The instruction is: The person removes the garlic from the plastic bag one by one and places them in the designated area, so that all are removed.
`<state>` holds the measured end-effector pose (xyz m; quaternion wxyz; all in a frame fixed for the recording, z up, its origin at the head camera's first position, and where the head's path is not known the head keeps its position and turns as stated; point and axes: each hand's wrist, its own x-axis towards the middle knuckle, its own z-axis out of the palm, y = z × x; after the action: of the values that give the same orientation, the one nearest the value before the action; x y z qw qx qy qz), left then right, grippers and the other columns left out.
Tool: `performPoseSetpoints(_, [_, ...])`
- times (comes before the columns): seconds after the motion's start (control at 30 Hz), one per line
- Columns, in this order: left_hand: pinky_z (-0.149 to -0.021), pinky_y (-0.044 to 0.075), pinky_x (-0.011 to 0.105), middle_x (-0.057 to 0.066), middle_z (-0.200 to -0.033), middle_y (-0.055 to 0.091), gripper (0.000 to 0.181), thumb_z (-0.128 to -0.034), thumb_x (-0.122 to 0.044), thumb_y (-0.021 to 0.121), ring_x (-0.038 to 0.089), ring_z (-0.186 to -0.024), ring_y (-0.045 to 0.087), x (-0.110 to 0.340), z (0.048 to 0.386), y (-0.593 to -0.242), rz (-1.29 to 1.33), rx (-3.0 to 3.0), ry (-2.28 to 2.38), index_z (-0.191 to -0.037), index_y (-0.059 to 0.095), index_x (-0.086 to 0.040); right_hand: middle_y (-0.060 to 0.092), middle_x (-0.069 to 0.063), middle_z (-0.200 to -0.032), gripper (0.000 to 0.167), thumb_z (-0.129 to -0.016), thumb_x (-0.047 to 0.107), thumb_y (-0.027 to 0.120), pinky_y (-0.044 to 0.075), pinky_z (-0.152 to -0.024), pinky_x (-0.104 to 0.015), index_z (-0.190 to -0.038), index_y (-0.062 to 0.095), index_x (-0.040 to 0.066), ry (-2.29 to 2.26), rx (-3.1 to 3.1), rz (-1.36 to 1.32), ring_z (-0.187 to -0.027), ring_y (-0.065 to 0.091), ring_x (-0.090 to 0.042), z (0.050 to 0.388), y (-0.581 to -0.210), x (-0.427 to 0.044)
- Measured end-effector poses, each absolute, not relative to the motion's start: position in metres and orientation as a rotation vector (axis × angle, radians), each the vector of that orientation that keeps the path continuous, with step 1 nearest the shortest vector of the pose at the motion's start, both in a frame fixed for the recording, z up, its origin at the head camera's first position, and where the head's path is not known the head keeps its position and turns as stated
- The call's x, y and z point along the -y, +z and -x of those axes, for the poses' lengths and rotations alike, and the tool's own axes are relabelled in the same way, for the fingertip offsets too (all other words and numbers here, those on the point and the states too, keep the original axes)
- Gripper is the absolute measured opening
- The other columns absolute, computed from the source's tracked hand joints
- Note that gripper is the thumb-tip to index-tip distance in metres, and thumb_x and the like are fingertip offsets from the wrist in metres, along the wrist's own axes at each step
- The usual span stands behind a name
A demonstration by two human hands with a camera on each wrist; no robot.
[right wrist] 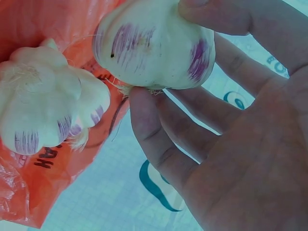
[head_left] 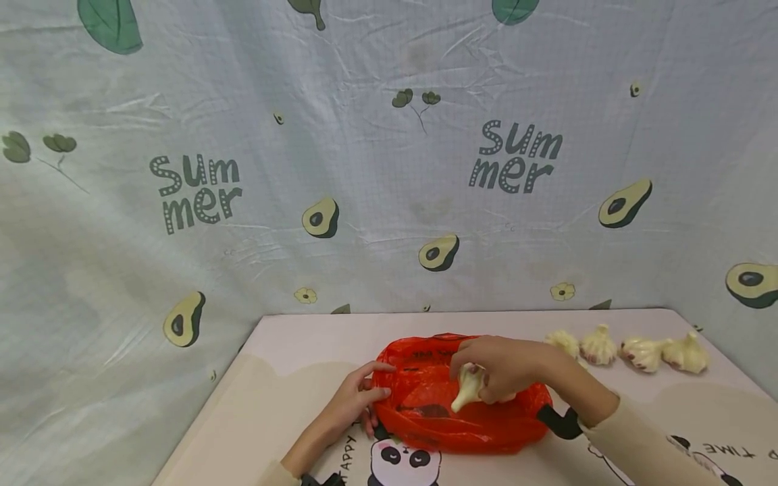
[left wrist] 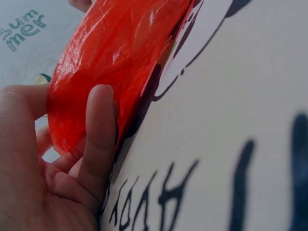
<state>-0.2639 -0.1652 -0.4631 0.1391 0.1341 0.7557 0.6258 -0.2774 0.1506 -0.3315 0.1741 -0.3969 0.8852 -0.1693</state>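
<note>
Garlic bulb pinched over the red bag

My right hand [head_left: 498,361] pinches a garlic bulb [right wrist: 154,48] between the thumb and the fingertips. Its skin is whitish with purple streaks, and in the head view its stem points down and toward my left. The bulb is at the mouth of a red plastic bag [head_left: 462,435]; I cannot tell whether it touches the bag.

My left hand [head_left: 348,403] grips the bag's left edge, with the film running between my fingers. The bag lies on the table in front of me, crumpled and spread wide, with dark printing on it.

Close by the bulb I hold, the right wrist view shows more garlic [right wrist: 33,101] against the red film, also purple-streaked; how many bulbs that makes is hard to tell.

Beyond my right forearm, four garlic bulbs [head_left: 598,347] line up toward the far right of the table [head_left: 304,358]. The leftmost is partly hidden by my arm.

A panda print [head_left: 404,466] shows on the table at the near side of the bag. A dark strap [head_left: 562,424] sits by my right wrist, ahead of a cream sleeve [head_left: 644,445]. Behind everything hangs a pale sheet [head_left: 377,155] printed with avocados and "summer".
</note>
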Motion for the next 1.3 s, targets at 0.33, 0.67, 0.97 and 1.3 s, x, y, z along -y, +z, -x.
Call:
performPoseSetpoints(0.33, [-0.043, 0.054, 0.024, 0.005, -0.08, 0.06, 0.047, -0.0999, -0.016, 0.063, 0.011, -0.047, 0.06, 0.164, 0.259, -0.469, -0.382, -2.17, 1.812, -0.146, 0.052, -0.01, 0.063, 0.012, -0.111, 0.042, -0.078, 0.002, 0.078, 0.054, -0.074, -0.024, -0.107, 0.071, 0.032, -0.631, -2.483, 1.088, -0.097, 0.055, -0.012, 0.272, -0.328, -0.158])
performPoseSetpoints(0.67, [-0.042, 0.053, 0.024, 0.006, -0.079, 0.059, 0.046, -0.0991, -0.014, 0.062, 0.012, -0.046, 0.059, 0.167, 0.262, -0.465, -0.39, -2.211, 1.81, -0.145, 0.054, -0.01, 0.064, 0.006, -0.117, 0.037, -0.082, 0.006, 0.075, 0.055, -0.072, -0.024, -0.109, 0.071, 0.031, -0.753, -2.481, 1.165, -0.093, 0.057, -0.012, 0.273, -0.328, -0.167])
performPoseSetpoints(0.97, [-0.042, 0.053, 0.025, 0.007, -0.08, 0.058, 0.046, -0.0992, -0.015, 0.062, 0.012, -0.046, 0.058, 0.168, 0.262, -0.466, -0.408, -2.228, 1.801, -0.144, 0.055, -0.011, 0.063, 0.004, -0.118, 0.037, -0.084, 0.01, 0.077, 0.058, -0.074, -0.025, -0.114, 0.069, 0.031, -0.869, -2.474, 1.168, -0.094, 0.06, -0.016, 0.268, -0.333, -0.176])
performPoseSetpoints(1.3, [-0.042, 0.054, 0.025, 0.007, -0.08, 0.059, 0.045, -0.0996, -0.015, 0.062, 0.012, -0.046, 0.059, 0.167, 0.263, -0.465, -0.412, -2.223, 1.794, -0.144, 0.054, -0.01, 0.066, 0.001, -0.124, 0.034, -0.086, 0.02, 0.082, 0.061, -0.083, -0.026, -0.117, 0.07, 0.029, -0.938, -2.508, 1.089, -0.105, 0.06, -0.021, 0.263, -0.335, -0.189])
